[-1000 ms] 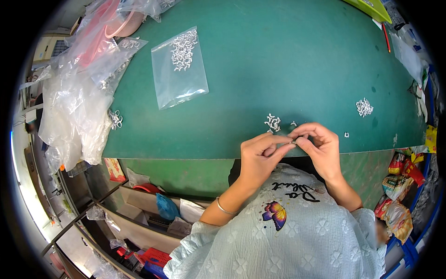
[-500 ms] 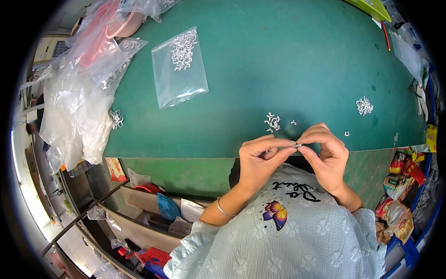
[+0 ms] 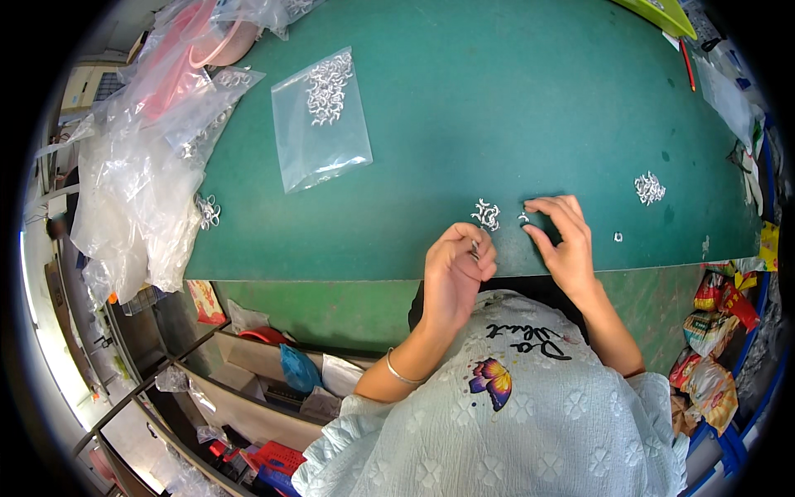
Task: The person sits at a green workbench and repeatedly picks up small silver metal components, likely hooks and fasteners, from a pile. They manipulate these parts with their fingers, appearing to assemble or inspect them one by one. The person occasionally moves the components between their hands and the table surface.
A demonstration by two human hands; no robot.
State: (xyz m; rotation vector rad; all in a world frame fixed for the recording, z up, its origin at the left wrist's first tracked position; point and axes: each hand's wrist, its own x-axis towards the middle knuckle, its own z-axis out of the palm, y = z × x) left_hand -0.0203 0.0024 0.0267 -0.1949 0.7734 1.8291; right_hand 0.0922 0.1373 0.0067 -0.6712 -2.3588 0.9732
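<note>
At the table's near edge, my left hand (image 3: pixel 458 269) is closed, with a small silver metal piece (image 3: pixel 474 249) pinched in its curled fingers. My right hand (image 3: pixel 566 242) is open, thumb and index finger apart on either side of a single curved silver piece (image 3: pixel 523 218) lying on the green tabletop. Just beyond my left hand lies a small pile of curved silver pieces (image 3: pixel 487 214). Off to the right are a lone silver piece (image 3: pixel 619 237) and, farther back, a denser silver heap (image 3: pixel 649 189).
A clear plastic bag (image 3: pixel 321 149) with many silver pieces lies flat at the back left of the green table (image 3: pixel 464 99). Large clear bags (image 3: pixel 141 182) and a pink basin (image 3: pixel 228 45) crowd the left. A lime tray (image 3: pixel 662 15) and red pencil (image 3: pixel 688 66) are far right.
My hands have separated from a shared pinch on a small silver piece. The left moved slightly back with a piece; the right opened and reached forward to the lone curved piece.
</note>
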